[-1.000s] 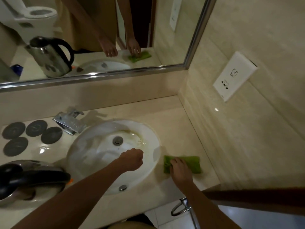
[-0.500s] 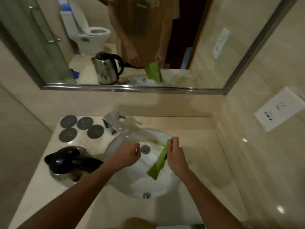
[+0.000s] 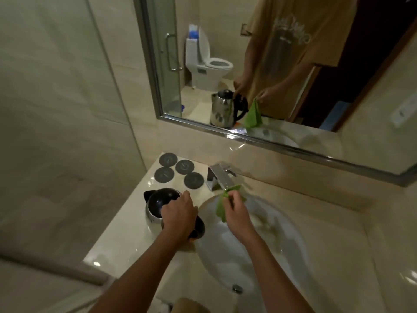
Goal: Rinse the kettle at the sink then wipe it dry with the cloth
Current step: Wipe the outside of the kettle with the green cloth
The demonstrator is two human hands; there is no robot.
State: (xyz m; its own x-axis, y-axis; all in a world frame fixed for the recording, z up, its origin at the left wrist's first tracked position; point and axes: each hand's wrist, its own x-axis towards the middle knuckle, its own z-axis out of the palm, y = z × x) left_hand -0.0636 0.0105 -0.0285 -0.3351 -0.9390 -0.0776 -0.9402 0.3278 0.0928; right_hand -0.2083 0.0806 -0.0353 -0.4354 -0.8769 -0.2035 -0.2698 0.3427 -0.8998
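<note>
The worktop (image 3: 126, 224) is pale and shiny, and the big white sink (image 3: 270, 249) sits in it on my right. The kettle (image 3: 158, 207) stands on the worktop just left of the sink, with its black lid on top. My left hand (image 3: 179, 214) is wrapped around the kettle's handle, a closed grip on it. My right hand (image 3: 237, 212) pinches the green cloth (image 3: 222, 207) by its top, and the cloth hangs down over the sink, below the tap (image 3: 220, 177).

I think the wiping step is about to start. To do it well, I should keep my left hand tight on the handle so the kettle does not slide or tip. I should bunch the cloth into my palm, so a fat pad meets the metal and not just a thin corner. Then I should wipe from the top down, all the way around, and turn the kettle to reach the far side. I cannot tell if the kettle is wet.
</note>
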